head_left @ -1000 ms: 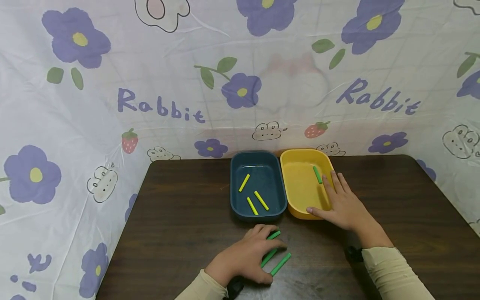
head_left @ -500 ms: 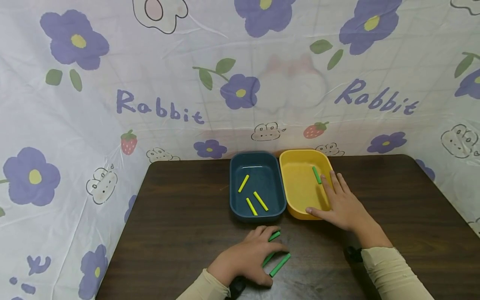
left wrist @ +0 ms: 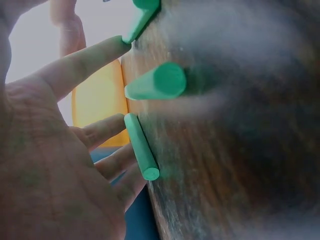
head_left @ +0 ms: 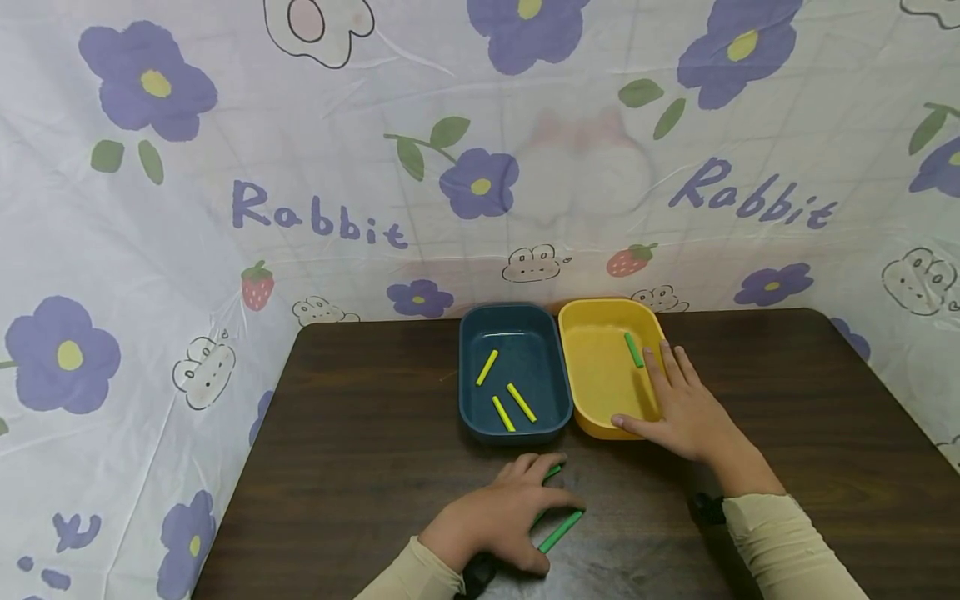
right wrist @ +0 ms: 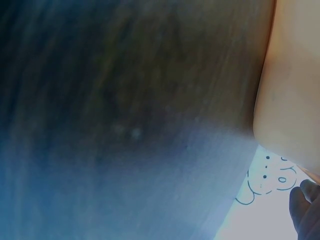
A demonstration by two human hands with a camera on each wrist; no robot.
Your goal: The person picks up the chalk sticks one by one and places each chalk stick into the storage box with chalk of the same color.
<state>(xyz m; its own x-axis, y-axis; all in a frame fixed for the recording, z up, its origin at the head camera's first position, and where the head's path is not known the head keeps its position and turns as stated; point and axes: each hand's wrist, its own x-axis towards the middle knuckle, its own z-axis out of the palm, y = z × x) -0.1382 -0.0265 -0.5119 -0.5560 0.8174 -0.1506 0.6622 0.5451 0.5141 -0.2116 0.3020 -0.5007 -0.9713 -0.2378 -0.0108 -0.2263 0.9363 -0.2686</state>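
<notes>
My left hand [head_left: 498, 517] is low over the table with its fingers spread around several green chalk sticks. The nearest green chalk [head_left: 561, 532] lies between its thumb and index fingertip, which are right at the two ends. In the left wrist view, the index fingertip meets the end of the upper chalk [left wrist: 141, 22]. A middle chalk [left wrist: 155, 82] stands apart from the fingers, and a lower chalk [left wrist: 142, 147] is beside the other fingertips. My right hand [head_left: 693, 417] rests on the right rim of the yellow tray [head_left: 603, 375], fingers straight, thumb at the front edge.
One green chalk [head_left: 633, 350] lies in the yellow tray. Left of it stands a dark blue tray [head_left: 525, 354] with yellow chalks [head_left: 487, 367]. Both are at the back of the dark wooden table [head_left: 375, 400], against a flower-printed cloth [head_left: 337, 150].
My left hand has shifted slightly right, its index finger extending to the far end of the nearest green chalk and covering more of the others. The right hand and trays stay put.
</notes>
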